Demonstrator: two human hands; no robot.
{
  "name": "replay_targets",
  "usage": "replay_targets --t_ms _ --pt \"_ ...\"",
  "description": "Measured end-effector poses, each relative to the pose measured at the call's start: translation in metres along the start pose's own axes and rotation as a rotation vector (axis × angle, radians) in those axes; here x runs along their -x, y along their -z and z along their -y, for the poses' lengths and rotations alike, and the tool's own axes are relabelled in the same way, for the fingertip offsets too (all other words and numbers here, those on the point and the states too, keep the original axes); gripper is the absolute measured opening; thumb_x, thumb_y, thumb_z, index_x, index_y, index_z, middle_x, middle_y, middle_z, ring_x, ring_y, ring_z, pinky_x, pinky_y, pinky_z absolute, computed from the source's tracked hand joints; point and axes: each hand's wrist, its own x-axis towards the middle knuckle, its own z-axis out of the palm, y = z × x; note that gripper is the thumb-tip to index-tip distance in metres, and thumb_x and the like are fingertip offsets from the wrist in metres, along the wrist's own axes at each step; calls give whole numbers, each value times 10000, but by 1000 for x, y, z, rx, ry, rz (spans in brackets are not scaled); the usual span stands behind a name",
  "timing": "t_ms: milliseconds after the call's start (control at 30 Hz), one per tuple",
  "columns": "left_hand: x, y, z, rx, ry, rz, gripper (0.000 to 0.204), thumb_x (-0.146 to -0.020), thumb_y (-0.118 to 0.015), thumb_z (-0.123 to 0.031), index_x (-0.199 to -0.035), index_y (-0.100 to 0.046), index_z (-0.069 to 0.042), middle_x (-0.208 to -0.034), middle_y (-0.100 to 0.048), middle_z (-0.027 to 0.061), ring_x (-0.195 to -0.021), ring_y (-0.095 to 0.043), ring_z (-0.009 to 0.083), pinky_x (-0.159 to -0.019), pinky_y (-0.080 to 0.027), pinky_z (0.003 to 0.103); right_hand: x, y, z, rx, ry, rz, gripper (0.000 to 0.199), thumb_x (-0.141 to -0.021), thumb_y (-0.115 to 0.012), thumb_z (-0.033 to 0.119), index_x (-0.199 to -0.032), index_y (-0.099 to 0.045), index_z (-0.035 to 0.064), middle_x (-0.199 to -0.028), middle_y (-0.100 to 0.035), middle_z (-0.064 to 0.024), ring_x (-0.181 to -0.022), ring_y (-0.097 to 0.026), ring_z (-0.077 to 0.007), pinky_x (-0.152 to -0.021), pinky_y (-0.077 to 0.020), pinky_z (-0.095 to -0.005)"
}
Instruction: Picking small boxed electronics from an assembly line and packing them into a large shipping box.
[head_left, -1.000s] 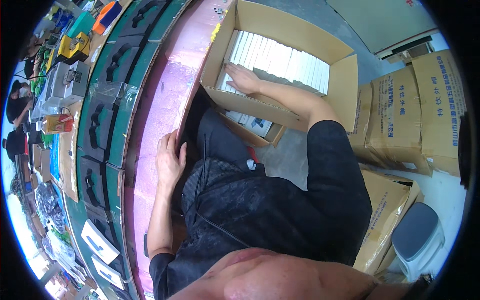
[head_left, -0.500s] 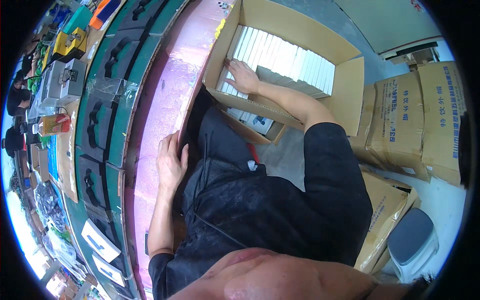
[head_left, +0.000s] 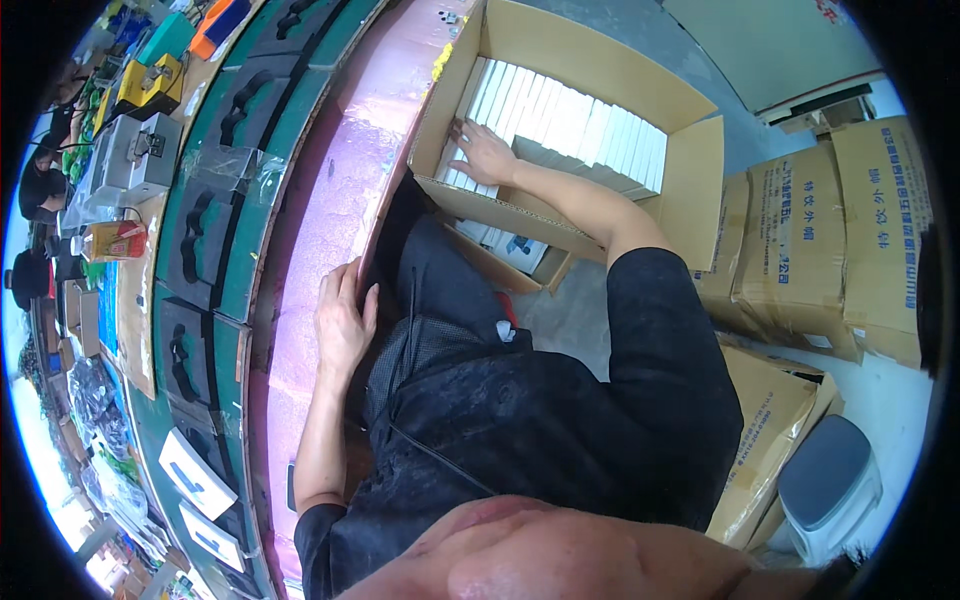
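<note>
My right hand (head_left: pixel 486 156) reaches into an open cardboard carton (head_left: pixel 590 50), its fingers spread over the near left end of the contents. Packed upright in rows inside are several slim white boxes (head_left: pixel 560 108); the fingers touch those at the left side, and the fingertips are partly hard to make out. My left hand (head_left: pixel 343 318) lies on the edge of the pink-covered bench (head_left: pixel 310 230), fingers stretched out and thumb apart, with nothing in it.
Below the carton stands another open box (head_left: pixel 548 268) with white packs. Stacked cartons (head_left: pixel 790 250) and a grey-lidded white bin (head_left: pixel 825 470) are at right. On the left, a green conveyor (head_left: pixel 225 260) carries black foam trays (head_left: pixel 200 235) and two white boxes (head_left: pixel 197 475).
Both hands stay in nearly the same places. The view has shifted slightly, so the things at the left appear moved a little.
</note>
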Motion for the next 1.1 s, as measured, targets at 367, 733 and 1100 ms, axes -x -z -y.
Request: replay_targets --t_ms 367,733,1100 --pt "2 4 0 35 12 -8 402 -864 -681 -117 -1236 -593 8 -1115 -608 199 -1012 -616 371 -875 -515 428 -3 -11 -10 -32 -9 94 840 -958 -482 534 -1489 -256 -78 -1578 -214 -258 -1484 -172 -384 -1218 -161 -472" --pt "1 2 2 5 -12 -10 407 -856 -685 -110 -1233 -593 16 -1108 -610 196 -1000 -611 367 -863 -517 429 2 -15 -5 -31 -49 93 837 -970 -432 548 -1488 -255 -86 -1591 -175 -259 -1506 -103 -364 -1226 -124 -475" --pt "-2 7 -1 7 -23 -25 395 -844 -691 -102 -1207 -601 26 -1093 -616 198 -994 -612 368 -857 -517 424 3 -10 -3 -57 -45 83 823 -973 -448 515 -1494 -239 -87 -1584 -170 -281 -1506 -93 -373 -1223 -121 -479"
